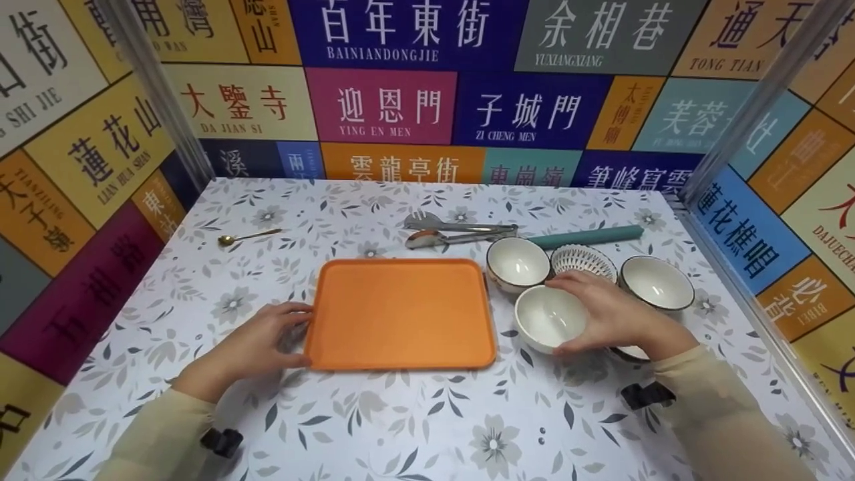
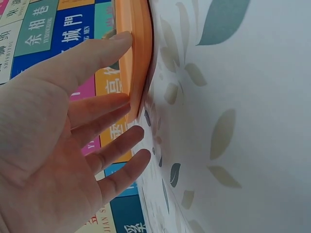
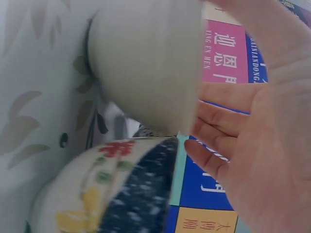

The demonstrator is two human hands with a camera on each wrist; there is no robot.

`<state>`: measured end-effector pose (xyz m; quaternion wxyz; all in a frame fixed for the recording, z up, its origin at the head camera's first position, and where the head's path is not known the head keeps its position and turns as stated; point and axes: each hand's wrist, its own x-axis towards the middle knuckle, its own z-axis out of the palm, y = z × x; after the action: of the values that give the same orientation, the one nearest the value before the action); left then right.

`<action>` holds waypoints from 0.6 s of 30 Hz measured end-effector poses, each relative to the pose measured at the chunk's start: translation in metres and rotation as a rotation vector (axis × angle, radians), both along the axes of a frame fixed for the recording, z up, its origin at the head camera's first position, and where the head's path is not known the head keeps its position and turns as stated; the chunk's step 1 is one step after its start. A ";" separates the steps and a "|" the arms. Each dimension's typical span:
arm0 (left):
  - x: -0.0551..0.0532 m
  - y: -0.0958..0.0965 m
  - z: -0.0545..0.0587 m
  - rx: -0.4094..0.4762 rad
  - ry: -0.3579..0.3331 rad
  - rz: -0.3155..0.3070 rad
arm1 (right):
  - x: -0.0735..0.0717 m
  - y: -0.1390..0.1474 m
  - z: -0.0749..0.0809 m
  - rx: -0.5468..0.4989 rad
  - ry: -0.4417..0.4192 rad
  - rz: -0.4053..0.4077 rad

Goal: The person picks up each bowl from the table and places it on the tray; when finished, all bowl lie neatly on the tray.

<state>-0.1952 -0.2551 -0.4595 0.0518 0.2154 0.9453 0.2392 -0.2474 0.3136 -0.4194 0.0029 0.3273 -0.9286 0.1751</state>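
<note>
On the left edge of the orange tray (image 1: 404,314) rest the thumb and fingertips of my left hand (image 1: 254,344). The left wrist view shows that hand's fingers (image 2: 116,148) fairly straight, the thumb against the tray rim (image 2: 138,53). Right of the tray, my right hand (image 1: 611,314) grips a plain white bowl (image 1: 544,319) across its rim, thumb at the near side and fingers at the far side. In the right wrist view the bowl's pale outer wall (image 3: 146,63) is close by a flower-painted bowl (image 3: 92,189), mostly hidden under my hand in the head view.
Behind the held bowl stand a dark-rimmed bowl (image 1: 518,262), a patterned bowl (image 1: 584,260) and another white bowl (image 1: 658,284). Metal tongs (image 1: 461,234) and a green stick-like thing (image 1: 588,237) lie farther back. A small gold spoon (image 1: 247,237) lies at the back left.
</note>
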 end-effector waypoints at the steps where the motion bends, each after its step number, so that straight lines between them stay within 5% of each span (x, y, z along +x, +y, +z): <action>1: 0.000 0.000 0.000 -0.001 0.002 0.002 | 0.001 -0.001 0.000 -0.012 -0.001 -0.005; 18: -0.002 0.012 0.013 -0.127 -0.027 0.053 | -0.002 -0.091 0.002 -0.193 -0.001 0.059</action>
<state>-0.1976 -0.2430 -0.4460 0.0719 0.1834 0.9632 0.1831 -0.2491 0.2228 -0.4173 0.0289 0.3528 -0.8973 0.2639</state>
